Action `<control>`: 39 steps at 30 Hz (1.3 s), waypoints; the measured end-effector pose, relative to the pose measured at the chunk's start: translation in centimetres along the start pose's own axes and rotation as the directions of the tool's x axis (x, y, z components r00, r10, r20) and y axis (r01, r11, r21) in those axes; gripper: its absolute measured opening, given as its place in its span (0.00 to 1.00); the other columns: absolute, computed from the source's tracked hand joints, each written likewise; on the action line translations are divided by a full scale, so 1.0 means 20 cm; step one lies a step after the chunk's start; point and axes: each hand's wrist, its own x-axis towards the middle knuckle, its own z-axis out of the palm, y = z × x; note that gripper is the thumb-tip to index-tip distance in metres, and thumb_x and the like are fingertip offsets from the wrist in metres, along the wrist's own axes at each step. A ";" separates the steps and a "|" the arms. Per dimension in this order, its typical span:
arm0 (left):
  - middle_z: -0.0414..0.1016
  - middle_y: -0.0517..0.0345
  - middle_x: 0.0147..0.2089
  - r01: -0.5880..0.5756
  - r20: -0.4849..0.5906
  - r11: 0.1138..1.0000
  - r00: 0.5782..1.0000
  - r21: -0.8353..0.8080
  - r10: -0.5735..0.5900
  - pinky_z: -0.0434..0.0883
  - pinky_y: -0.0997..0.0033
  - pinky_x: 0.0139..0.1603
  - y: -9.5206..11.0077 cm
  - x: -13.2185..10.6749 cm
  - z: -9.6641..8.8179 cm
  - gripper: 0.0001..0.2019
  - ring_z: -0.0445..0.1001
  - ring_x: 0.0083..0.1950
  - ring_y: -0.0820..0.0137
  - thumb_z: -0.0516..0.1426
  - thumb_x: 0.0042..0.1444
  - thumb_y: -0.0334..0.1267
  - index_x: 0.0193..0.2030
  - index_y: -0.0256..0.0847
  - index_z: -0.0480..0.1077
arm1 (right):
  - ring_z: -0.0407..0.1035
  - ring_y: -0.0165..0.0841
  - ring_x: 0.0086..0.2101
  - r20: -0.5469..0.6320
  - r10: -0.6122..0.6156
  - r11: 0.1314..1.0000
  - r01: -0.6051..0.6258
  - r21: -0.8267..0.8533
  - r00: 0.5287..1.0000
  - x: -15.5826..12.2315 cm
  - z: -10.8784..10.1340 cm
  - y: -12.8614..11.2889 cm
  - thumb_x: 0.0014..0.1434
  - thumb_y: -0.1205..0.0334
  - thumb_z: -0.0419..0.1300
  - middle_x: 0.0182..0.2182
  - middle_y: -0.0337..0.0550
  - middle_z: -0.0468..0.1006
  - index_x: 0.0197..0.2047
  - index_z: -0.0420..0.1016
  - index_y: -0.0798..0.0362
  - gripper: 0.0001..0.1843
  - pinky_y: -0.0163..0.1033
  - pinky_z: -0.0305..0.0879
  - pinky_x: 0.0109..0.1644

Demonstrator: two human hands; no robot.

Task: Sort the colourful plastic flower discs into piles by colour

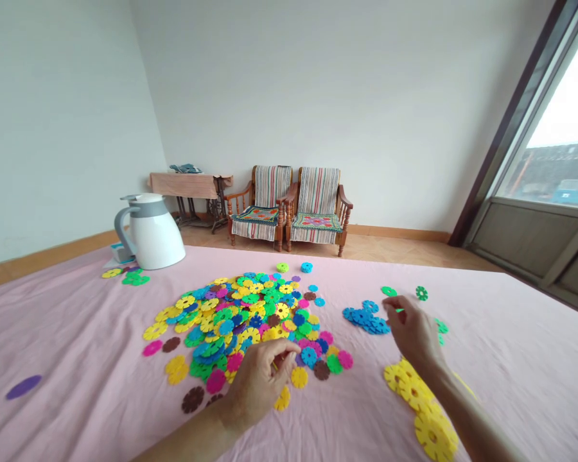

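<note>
- I can read no text, label, brand, number or sign.
- Around my left hand [262, 383], the coloured discs [299, 377] show me no legible lettering.
- Farther off, left of that hand, I find none on the white jug [157, 239].
- Near my right hand [413, 330], the blue discs [366, 319] bear none I can read.

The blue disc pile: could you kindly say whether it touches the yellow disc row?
Apart: the head view shows pink cloth between the blue disc pile and the yellow disc row.
</note>
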 end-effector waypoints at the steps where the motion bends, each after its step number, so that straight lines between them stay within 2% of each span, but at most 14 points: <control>1: 0.76 0.58 0.26 0.000 0.002 1.000 1.000 0.004 0.000 0.69 0.79 0.26 0.00 0.00 0.00 0.10 0.74 0.25 0.73 0.52 0.59 0.39 0.37 0.39 0.74 | 0.70 0.34 0.27 0.045 -0.070 0.997 0.068 0.041 0.997 -0.04 0.02 -0.07 0.57 0.58 0.47 0.27 0.43 0.77 0.35 0.70 0.51 0.12 0.36 0.59 0.32; 3: 0.76 0.57 0.27 0.000 -0.002 1.000 1.000 0.013 0.000 0.69 0.79 0.26 0.00 0.00 0.00 0.10 0.74 0.26 0.73 0.52 0.59 0.38 0.37 0.39 0.74 | 0.69 0.33 0.25 0.166 -0.202 0.977 0.188 0.098 0.965 -0.13 0.06 -0.18 0.59 0.58 0.46 0.24 0.40 0.76 0.36 0.69 0.51 0.12 0.34 0.57 0.30; 6: 0.76 0.57 0.28 -0.004 -0.017 1.000 1.000 0.026 0.004 0.70 0.79 0.28 0.00 0.00 0.00 0.10 0.74 0.28 0.73 0.51 0.59 0.37 0.38 0.39 0.73 | 0.68 0.31 0.23 0.355 -0.330 0.944 0.297 0.147 0.875 -0.26 0.12 -0.29 0.62 0.59 0.44 0.22 0.39 0.75 0.32 0.68 0.50 0.14 0.33 0.53 0.27; 9: 0.76 0.58 0.30 -0.011 -0.022 1.000 1.000 0.024 0.011 0.71 0.79 0.30 -0.01 0.00 -0.01 0.10 0.75 0.29 0.73 0.51 0.59 0.37 0.38 0.40 0.73 | 0.69 0.29 0.24 0.469 -0.372 0.927 0.298 0.226 0.802 -0.32 0.14 -0.33 0.63 0.62 0.44 0.25 0.39 0.77 0.28 0.66 0.50 0.15 0.31 0.54 0.29; 11: 0.76 0.58 0.29 -0.006 -0.019 1.000 1.000 0.014 0.007 0.71 0.79 0.29 -0.02 0.00 -0.01 0.10 0.74 0.28 0.73 0.51 0.59 0.37 0.38 0.40 0.72 | 0.70 0.28 0.26 0.497 -0.370 0.926 0.269 0.264 0.785 -0.33 0.15 -0.33 0.63 0.63 0.44 0.26 0.38 0.78 0.28 0.66 0.51 0.15 0.30 0.55 0.30; 18: 0.77 0.58 0.29 0.005 -0.028 1.000 1.000 -0.007 -0.005 0.72 0.78 0.29 -0.01 0.01 0.00 0.09 0.76 0.28 0.72 0.52 0.58 0.37 0.38 0.40 0.73 | 0.69 0.27 0.26 0.465 -0.368 0.922 0.254 0.291 0.805 -0.32 0.19 -0.30 0.62 0.63 0.46 0.26 0.38 0.77 0.28 0.65 0.51 0.13 0.29 0.56 0.32; 26: 0.77 0.58 0.29 0.011 -0.023 1.000 1.000 -0.018 -0.011 0.73 0.78 0.29 -0.02 0.02 0.00 0.09 0.76 0.29 0.71 0.52 0.58 0.37 0.38 0.40 0.73 | 0.69 0.28 0.26 0.467 -0.383 0.915 0.260 0.308 0.797 -0.33 0.18 -0.29 0.62 0.63 0.44 0.26 0.40 0.77 0.28 0.67 0.51 0.14 0.30 0.56 0.31; 30: 0.77 0.59 0.29 0.011 -0.029 1.000 1.000 -0.018 -0.012 0.72 0.78 0.29 -0.04 0.01 0.00 0.08 0.76 0.28 0.73 0.52 0.58 0.37 0.39 0.41 0.72 | 0.66 0.28 0.24 0.394 -0.367 0.928 0.303 0.216 0.843 -0.32 0.20 -0.28 0.61 0.62 0.46 0.24 0.40 0.75 0.29 0.67 0.52 0.13 0.31 0.53 0.29; 34: 0.77 0.59 0.30 -0.018 -0.045 1.000 0.999 0.021 0.018 0.72 0.77 0.31 -0.02 0.00 0.00 0.08 0.75 0.29 0.72 0.53 0.58 0.36 0.39 0.41 0.72 | 0.65 0.29 0.22 0.307 -0.308 0.950 0.273 0.152 0.901 -0.30 0.23 -0.26 0.62 0.60 0.45 0.21 0.39 0.73 0.32 0.68 0.52 0.14 0.32 0.52 0.28; 39: 0.76 0.59 0.36 -0.062 -0.020 0.985 0.998 0.162 0.066 0.72 0.75 0.36 0.03 0.04 -0.03 0.09 0.75 0.33 0.72 0.53 0.55 0.31 0.40 0.42 0.73 | 0.66 0.30 0.22 0.287 -0.270 0.962 0.243 0.126 0.919 -0.30 0.25 -0.24 0.62 0.59 0.44 0.21 0.39 0.74 0.31 0.68 0.52 0.15 0.32 0.51 0.27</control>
